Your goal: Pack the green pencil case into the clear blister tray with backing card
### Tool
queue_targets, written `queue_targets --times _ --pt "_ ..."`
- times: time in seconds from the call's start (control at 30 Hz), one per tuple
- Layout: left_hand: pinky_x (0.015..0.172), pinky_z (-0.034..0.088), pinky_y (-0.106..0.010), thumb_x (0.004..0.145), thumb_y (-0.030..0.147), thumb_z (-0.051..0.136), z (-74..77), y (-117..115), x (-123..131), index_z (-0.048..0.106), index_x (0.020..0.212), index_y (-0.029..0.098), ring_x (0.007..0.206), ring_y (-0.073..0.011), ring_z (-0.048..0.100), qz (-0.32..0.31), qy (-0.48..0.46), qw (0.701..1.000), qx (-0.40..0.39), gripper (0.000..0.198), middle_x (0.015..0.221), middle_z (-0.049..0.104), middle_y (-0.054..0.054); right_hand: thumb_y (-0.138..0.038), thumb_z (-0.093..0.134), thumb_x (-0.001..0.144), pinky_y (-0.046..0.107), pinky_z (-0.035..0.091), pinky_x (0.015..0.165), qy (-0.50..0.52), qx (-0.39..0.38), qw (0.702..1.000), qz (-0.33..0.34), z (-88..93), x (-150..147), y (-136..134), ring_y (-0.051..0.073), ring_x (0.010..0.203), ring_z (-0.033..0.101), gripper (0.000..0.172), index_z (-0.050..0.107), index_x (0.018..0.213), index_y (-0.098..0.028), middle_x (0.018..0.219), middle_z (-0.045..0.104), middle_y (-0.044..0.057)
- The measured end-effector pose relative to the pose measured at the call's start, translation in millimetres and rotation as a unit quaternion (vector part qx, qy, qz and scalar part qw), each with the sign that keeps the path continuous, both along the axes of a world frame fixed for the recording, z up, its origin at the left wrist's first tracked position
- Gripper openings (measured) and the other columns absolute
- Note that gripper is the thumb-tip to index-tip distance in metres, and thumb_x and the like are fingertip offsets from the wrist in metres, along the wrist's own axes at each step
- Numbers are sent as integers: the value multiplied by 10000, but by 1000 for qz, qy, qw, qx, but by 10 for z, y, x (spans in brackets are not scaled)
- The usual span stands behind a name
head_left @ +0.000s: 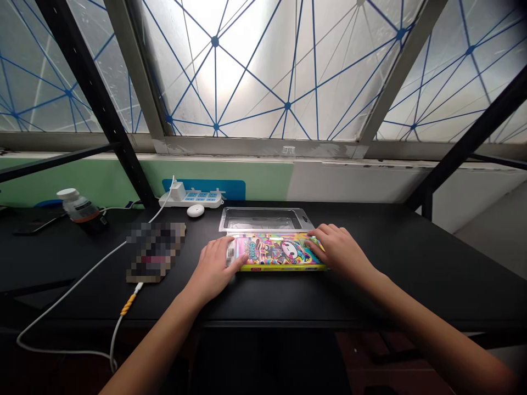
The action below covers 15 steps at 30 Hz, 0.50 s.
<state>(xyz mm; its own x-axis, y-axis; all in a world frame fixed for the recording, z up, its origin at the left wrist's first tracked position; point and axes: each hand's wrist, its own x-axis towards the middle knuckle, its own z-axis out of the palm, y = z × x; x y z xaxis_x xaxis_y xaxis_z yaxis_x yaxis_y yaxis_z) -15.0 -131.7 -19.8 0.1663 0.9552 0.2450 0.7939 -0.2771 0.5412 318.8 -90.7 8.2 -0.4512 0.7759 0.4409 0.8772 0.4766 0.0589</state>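
A flat, brightly printed cartoon box [272, 250] with a yellow front edge lies lengthwise on the black desk. My left hand [216, 262] holds its left end, the thumb on the front corner and the fingers toward the back edge. At the right end, my right hand [343, 249] grips the box with its fingers over the top and back corner; its thumb lies on the printed face. Just behind the box is a clear plastic package [265, 219] with a hang tab on its right side. The box's contents are hidden.
Left of my hands lies a phone [158, 252], blurred out, with a white charging cable [127, 304]. Farther back are a white power strip [191, 196], a small white case [195, 210] and a white-capped bottle [82, 209]. Black metal posts [99, 99] flank the window.
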Motion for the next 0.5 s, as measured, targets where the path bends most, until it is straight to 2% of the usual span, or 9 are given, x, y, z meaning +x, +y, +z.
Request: queue_targets --times 0.1,0.2,0.33,0.5 --pt "1075 350 -490 893 609 573 1 -26 -11 359 1475 238 1320 -321 459 -26 -23 999 -9 723 1409 533 -138 -382 502 986 382 395 763 -55 -1 997 52 96 -303 9 256 882 611 255 682 976 -201 944 686 94" --pt "1083 359 -487 822 567 691 3 -41 -22 236 1545 251 1318 -328 486 -37 -46 998 -15 910 1401 550 -145 -385 535 981 382 407 792 -29 -45 995 88 98 -657 63 248 906 613 230 672 1007 -202 958 680 81" --pt "1086 375 -469 803 491 737 16 -35 -39 226 1553 243 1314 -321 515 -35 -78 996 -23 941 1369 593 -143 -314 519 990 367 437 746 7 -52 995 84 10 -959 171 246 872 596 208 670 912 -195 889 656 82" --pt "1068 412 -438 813 470 738 36 -21 -58 201 1568 236 1293 -306 545 -47 -100 993 -32 955 1380 594 -143 -301 472 1001 405 460 782 26 -23 996 80 -25 -1017 226 270 864 550 240 643 888 -176 895 619 115"
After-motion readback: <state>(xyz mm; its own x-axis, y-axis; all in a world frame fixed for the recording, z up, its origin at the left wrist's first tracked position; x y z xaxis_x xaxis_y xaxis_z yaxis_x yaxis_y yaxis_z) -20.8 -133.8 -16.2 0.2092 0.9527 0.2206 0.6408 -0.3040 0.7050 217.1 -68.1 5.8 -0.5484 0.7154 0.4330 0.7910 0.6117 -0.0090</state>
